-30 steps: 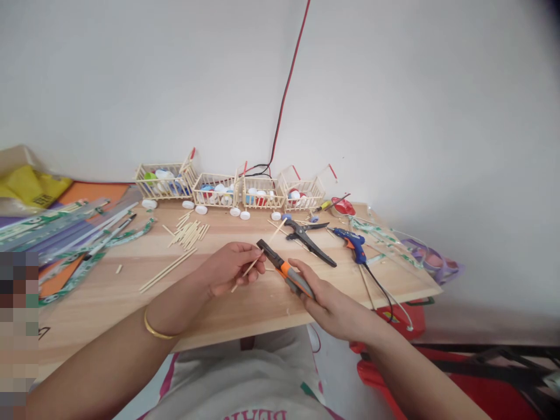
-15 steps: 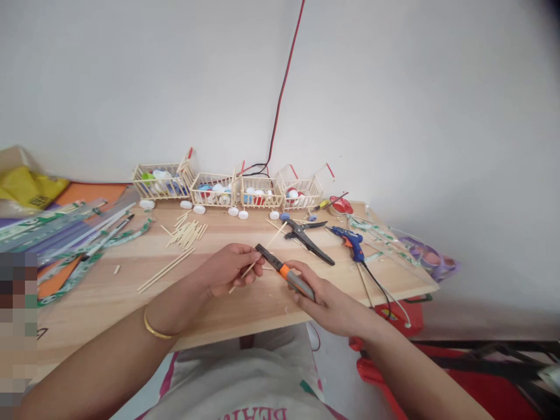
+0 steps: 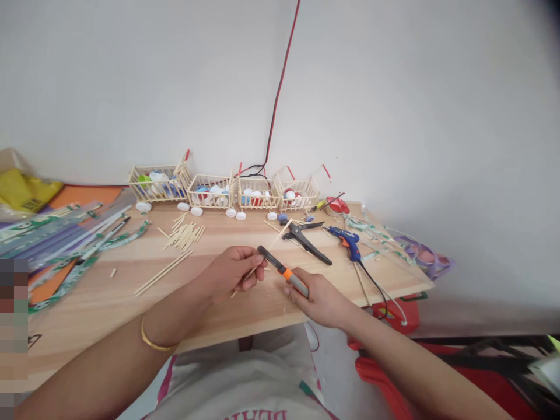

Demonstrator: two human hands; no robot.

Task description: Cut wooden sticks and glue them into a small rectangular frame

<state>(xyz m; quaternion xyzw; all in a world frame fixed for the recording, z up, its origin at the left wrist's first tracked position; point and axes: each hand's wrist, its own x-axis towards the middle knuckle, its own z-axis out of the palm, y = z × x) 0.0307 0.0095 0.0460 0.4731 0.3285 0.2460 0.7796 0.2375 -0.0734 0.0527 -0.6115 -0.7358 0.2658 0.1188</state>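
Observation:
My left hand [image 3: 234, 271] pinches a thin wooden stick [image 3: 266, 252] that slants up to the right over the wooden table [image 3: 109, 303]. My right hand [image 3: 317, 297] is wrapped round the orange-and-grey handle of a pair of cutting pliers [image 3: 282, 270]. The dark jaws of the pliers meet the stick just beside my left fingertips.
Several small stick baskets [image 3: 210, 189] filled with bottle caps line the back edge. Loose sticks [image 3: 184, 236] lie left of centre. Black shears [image 3: 306, 239] and a blue glue gun [image 3: 347, 240] lie to the right. Plastic sleeves and coloured paper [image 3: 65, 233] cover the left side.
Both hands have stayed together with the stick and pliers; the right hand has drawn slightly closer to the left. The view has shifted a little.

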